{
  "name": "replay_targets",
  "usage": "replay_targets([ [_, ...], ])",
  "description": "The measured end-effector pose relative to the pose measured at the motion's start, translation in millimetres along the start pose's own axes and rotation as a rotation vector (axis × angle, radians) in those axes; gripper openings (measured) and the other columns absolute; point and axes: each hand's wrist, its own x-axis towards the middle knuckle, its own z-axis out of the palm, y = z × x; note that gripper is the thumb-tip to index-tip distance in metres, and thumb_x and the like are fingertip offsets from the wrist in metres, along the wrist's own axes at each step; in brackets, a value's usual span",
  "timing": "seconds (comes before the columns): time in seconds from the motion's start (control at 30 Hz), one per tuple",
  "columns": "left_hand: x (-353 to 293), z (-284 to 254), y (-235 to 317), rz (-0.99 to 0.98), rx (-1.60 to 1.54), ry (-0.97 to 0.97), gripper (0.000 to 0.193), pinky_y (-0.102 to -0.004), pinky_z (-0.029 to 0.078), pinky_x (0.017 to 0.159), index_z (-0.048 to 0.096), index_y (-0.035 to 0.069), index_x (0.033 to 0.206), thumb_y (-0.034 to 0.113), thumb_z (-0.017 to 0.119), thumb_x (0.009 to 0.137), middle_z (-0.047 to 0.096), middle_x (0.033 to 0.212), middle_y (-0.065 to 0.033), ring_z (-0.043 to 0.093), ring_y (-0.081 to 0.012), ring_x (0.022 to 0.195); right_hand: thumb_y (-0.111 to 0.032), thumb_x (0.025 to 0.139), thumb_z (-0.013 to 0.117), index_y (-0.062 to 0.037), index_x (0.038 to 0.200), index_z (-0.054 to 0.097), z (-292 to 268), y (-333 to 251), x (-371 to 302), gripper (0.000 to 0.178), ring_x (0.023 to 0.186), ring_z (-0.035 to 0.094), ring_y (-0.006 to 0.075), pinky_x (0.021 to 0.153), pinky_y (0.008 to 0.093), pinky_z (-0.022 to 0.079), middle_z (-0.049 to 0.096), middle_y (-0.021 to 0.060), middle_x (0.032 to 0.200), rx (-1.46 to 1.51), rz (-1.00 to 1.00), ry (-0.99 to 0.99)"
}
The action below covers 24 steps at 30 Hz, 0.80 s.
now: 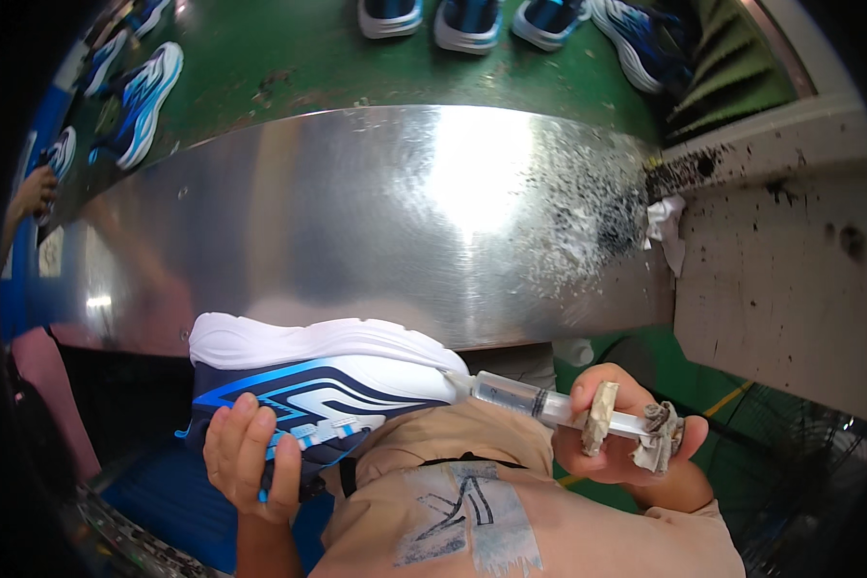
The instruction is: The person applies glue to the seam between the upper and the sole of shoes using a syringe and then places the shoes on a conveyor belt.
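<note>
My left hand (250, 451) grips a blue, navy and white running shoe (328, 380) by its upper, with the fingers over the lacing side. The shoe lies on its side in the air, its thick white sole facing the bench and its toe pointing right. In my right hand (631, 424) is a clear plastic syringe (515, 397), its finger flange and plunger end wrapped in dirty tape or cloth. The thumb and fingers close around those wrapped parts. The syringe's tip meets the shoe at the toe, near the line between upper and sole.
A metal bench edge (318, 222) runs before me, dark-specked at right. Beyond, several similar shoes (467, 24) stand on a green surface (260, 58). At right are a beige machine housing (780, 260) and crumpled white paper (667, 231). Another person's hand (39, 191) is at far left.
</note>
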Motion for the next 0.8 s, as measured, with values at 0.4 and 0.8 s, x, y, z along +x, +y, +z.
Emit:
replay_targets([
  [0.4,38.5,-4.7,-2.8,0.077,-0.072,-0.075,0.044,-0.0507,0.05,0.088,0.051,0.003,0.113,0.024,0.073,0.08,0.059,0.112,-0.0187,0.061,-0.0389,0.101,-0.072,0.067,0.068,0.006,0.134,0.027,15.6,8.6,-12.1,0.111,0.075,0.04,0.0073,0.065,0.0202,0.033,0.047,0.0054,0.094,0.177,0.014,0.182],
  [0.8,86.5,1.8,-18.9,-0.026,-0.292,-0.19,0.052,-0.0443,0.05,0.085,0.061,0.001,0.105,0.016,0.081,0.059,0.064,0.102,-0.0175,0.063,-0.0373,0.094,-0.067,0.069,0.069,0.0082,0.132,0.028,11.0,48.5,-4.3,0.107,0.086,0.049,0.0129,0.072,0.0255,0.041,0.049,0.0105,0.105,-0.211,-0.289,0.061],
])
